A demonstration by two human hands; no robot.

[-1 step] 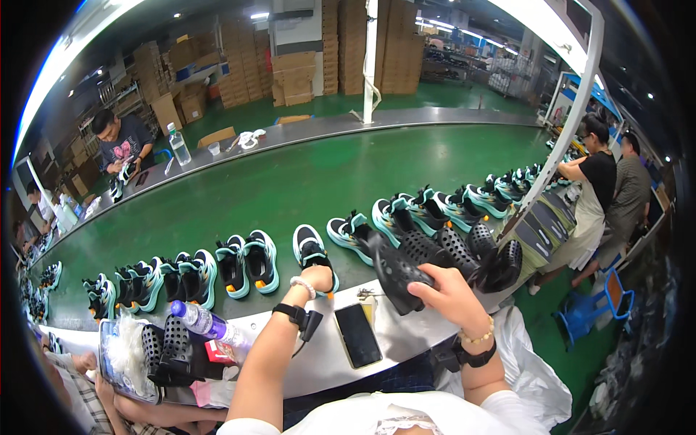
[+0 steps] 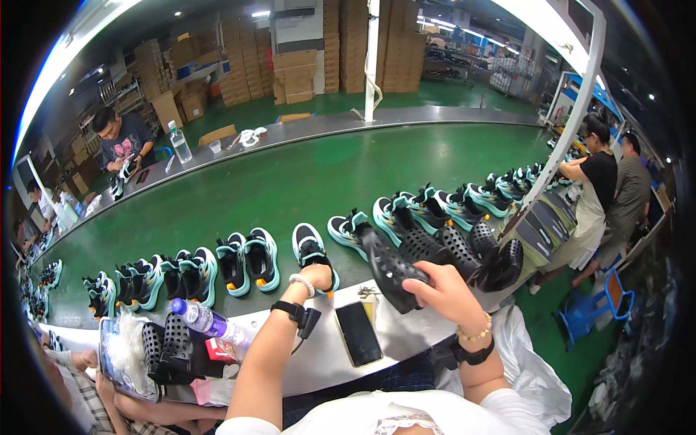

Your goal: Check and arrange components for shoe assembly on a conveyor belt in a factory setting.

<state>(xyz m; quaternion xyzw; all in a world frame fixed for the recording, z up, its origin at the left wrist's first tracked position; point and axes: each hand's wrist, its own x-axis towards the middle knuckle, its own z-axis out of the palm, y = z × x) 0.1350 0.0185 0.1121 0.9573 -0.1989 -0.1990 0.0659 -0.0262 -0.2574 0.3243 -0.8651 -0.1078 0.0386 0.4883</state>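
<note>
My left hand [image 2: 316, 277] is at the heel end of a black and mint-green sneaker [image 2: 307, 239] on the green belt, gripping it at the collar. Its fingertips are hidden in the shoe opening. My right hand [image 2: 444, 291] is closed on the end of a black plastic shoe tree [image 2: 391, 270] dotted with holes, thumb on top. The shoe tree is held tilted over the metal ledge, partly blurred. Just beyond it lies another sneaker [image 2: 349, 230]. More black shoe trees [image 2: 455, 248] are lined up to the right of my right hand.
Sneaker pairs [image 2: 196, 275] stand along the belt [image 2: 290, 174] on both sides. On the metal ledge [image 2: 304, 373] lie a phone [image 2: 358, 333], a purple-capped bottle [image 2: 206, 321] and more shoe trees. Co-workers sit left and stand right, near a blue stool [image 2: 598, 304].
My right hand and the shoe tree have shifted slightly to the left and up. My left hand stays on the sneaker.
</note>
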